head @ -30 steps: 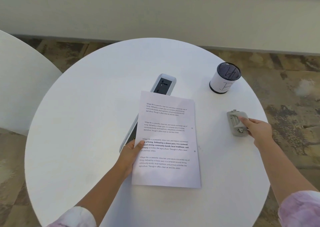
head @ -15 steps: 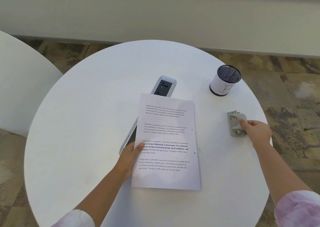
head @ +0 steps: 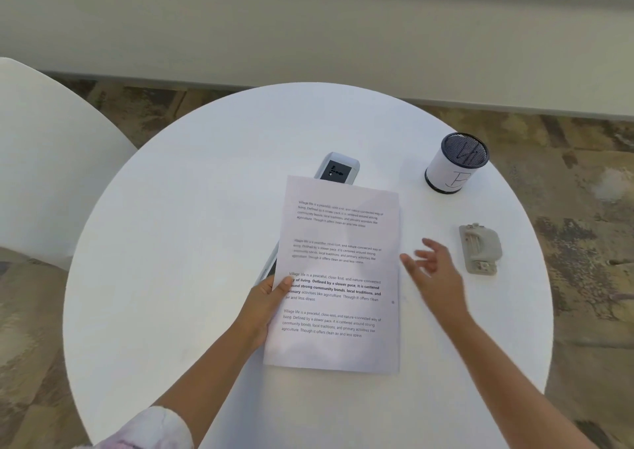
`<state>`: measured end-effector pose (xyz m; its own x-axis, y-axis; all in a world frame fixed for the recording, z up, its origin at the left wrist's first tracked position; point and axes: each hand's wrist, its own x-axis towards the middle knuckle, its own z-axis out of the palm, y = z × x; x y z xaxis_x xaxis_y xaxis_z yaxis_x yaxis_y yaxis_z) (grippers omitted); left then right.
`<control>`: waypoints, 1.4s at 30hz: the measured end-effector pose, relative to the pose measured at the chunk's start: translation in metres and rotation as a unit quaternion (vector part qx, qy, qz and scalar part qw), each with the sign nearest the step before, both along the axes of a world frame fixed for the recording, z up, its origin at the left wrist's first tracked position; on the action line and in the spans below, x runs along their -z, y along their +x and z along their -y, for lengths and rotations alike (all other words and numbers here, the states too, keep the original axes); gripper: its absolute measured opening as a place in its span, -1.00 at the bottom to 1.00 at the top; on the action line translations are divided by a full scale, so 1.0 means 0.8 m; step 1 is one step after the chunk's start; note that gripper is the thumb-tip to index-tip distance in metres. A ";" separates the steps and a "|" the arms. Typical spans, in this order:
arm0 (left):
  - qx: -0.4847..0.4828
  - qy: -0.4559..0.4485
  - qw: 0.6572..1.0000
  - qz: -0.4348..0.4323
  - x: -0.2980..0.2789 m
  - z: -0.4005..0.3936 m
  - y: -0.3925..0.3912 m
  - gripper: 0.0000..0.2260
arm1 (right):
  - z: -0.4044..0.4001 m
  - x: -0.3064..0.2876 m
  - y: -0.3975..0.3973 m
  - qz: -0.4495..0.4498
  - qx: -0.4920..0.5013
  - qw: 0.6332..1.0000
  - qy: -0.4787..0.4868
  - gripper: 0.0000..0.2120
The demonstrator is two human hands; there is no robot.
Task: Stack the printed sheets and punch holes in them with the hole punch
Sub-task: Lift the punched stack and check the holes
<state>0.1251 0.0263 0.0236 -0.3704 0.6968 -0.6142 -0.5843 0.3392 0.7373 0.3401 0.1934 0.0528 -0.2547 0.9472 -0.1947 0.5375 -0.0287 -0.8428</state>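
Round white table (head: 171, 277), my head view: left hand (head: 266, 302) pinches left edge of printed sheets (head: 338, 277) — thumb on top, stack lying over power strip (head: 338, 170). Right hand (head: 434, 271) hovers open beside stack's right edge, fingers spread (slightly blurred), holding nothing. Grey hole punch (head: 480, 247) sits apart, right of that hand. Mesh pen cup (head: 456, 162) stands beyond — near table's far-right rim.

Sheets (head: 338, 273) lie flat on the round white surface (head: 178, 242), left hand (head: 266, 302) pinching their left edge, thumb on top. Right of sheets: right hand (head: 434, 270), fingers spread, holding nothing. Hole punch (head: 480, 247) further right, untouched. Mesh cup (head: 456, 162) beyond-right of sheets. Power strip (head: 338, 170) partly under them.
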 end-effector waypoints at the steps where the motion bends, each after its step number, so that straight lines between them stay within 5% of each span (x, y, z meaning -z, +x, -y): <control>1: 0.001 0.007 1.000 -0.003 -0.003 0.001 -0.004 -0.75 | 0.007 0.000 -0.010 0.004 -0.004 0.999 -0.054 -0.48; 4: 0.004 0.032 0.999 -0.005 -0.011 0.003 -0.019 -0.68 | 0.018 -0.005 -0.034 -0.020 -0.019 0.981 -0.190 -0.39; 6: 0.003 0.047 0.999 -0.018 -0.018 0.003 -0.031 -0.64 | 0.022 -0.010 -0.047 -0.064 -0.039 0.973 -0.219 -0.52; 9: -0.018 0.060 0.992 -0.108 -0.036 0.000 -0.044 -0.81 | 0.030 -0.030 -0.066 -0.086 -0.060 0.978 -0.179 -0.80; 19: -0.048 0.120 0.959 -0.252 -0.094 0.000 -0.064 -0.84 | 0.059 -0.067 -0.104 -0.164 -0.053 0.985 -0.009 -0.80; 38: -0.006 0.054 0.971 -0.234 -0.077 0.009 -0.059 -0.79 | 0.101 -0.030 -0.105 -0.114 -0.050 0.992 0.023 -0.75; 42: 0.004 0.054 0.971 -0.232 -0.073 0.003 -0.067 -0.80 | 0.094 -0.024 -0.107 -0.025 -0.068 0.997 0.019 -0.77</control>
